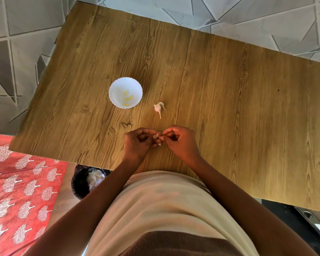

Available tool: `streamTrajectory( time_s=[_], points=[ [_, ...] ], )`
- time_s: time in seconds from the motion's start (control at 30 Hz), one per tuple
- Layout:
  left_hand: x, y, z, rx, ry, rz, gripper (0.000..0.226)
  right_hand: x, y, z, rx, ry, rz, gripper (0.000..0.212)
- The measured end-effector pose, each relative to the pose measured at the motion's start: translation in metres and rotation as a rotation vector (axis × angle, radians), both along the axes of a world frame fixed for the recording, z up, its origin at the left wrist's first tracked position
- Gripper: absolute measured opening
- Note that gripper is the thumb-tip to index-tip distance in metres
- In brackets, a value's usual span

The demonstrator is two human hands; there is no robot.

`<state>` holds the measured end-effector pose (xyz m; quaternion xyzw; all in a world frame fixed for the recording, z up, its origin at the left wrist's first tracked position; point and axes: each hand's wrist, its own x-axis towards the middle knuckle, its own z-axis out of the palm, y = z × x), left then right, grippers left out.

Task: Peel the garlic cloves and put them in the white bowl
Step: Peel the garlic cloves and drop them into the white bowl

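Sitting left and farther out on the table (pixel 229 89), white bowl (pixel 125 92) with peeled cloves (pixel 127 98) inside, placed within easy reach. Nearer, left hand (pixel 137 143) and right hand (pixel 181 141), both pinching one small garlic clove (pixel 158 138) between fingertips, probably stripping skin. Just beyond, leftover garlic bulb (pixel 158 107) waiting. Bare wood to the right; near edge close behind the wrists.

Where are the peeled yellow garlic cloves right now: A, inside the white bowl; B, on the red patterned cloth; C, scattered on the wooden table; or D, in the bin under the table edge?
A: the small yellow peeled cloves lie inside the white bowl, while only a partly skinned garlic piece rests on the wooden table beside it.
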<state>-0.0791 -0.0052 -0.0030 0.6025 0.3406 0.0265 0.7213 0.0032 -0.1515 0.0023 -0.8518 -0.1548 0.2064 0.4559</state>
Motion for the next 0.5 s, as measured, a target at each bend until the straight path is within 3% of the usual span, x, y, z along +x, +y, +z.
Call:
streamTrajectory(
  time_s=[0.5],
  points=[
    [0.0006, -0.0056, 0.0071, 0.142, 0.028, -0.050, 0.010, -0.0036, 0.0090, 0.0061, 0.135, 0.250, -0.285, 0.016]
  ],
)
